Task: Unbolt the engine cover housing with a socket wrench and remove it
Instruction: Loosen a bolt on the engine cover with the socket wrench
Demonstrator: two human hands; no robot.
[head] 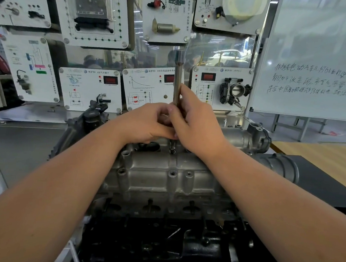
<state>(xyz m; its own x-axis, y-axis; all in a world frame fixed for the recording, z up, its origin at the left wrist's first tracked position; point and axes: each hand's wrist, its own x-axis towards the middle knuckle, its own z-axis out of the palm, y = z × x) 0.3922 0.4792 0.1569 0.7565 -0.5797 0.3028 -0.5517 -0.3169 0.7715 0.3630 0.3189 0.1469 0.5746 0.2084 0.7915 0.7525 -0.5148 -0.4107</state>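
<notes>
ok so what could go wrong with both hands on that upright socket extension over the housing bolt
1. The socket extension stands tall and both hands, left hand and right hand, grip it low; if it tilts, the socket could slip off the bolt.
2. A freed bolt might drop into the open cavities of the engine block below the cover housing.

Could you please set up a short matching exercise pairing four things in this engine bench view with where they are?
Things:
1. socket wrench
2. engine cover housing
3. whiteboard
4. throttle body

Places:
A. far right, with handwriting
B. upright, gripped by the left hand and right hand
C. mounted on a display panel behind the hands
D. below the hands, on the engine

Pairs: 1-B, 2-D, 3-A, 4-C
</notes>
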